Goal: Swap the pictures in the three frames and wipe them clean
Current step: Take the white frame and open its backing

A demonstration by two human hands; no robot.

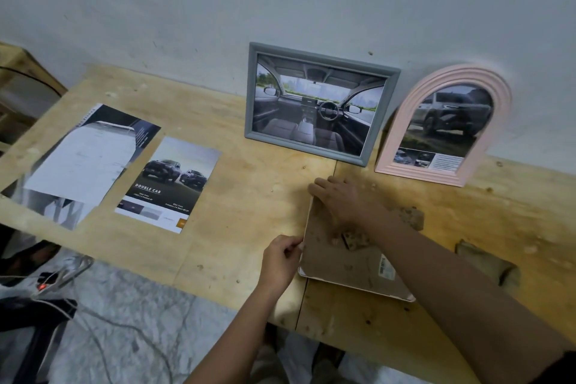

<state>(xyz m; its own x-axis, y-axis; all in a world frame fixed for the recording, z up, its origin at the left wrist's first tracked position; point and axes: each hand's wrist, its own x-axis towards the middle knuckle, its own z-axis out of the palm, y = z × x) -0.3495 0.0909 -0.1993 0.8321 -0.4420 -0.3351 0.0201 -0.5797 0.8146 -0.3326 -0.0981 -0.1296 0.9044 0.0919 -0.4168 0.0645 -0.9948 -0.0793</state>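
Pinching the left edge of a face-down, white-rimmed picture frame with brown board backing (343,262), the left hand (282,256) sits by the near edge of the plywood table (237,259). The right hand (339,201) reaches across from the right and lies palm-down on this frame's far left corner; whether its fingers grip cannot be told. Further left lies a loose double-cab car print (168,184). Against the far wall lean a grey rectangular frame (252,90) holding a car-interior picture and, to its right, a pink arched frame (402,121) holding an SUV picture.
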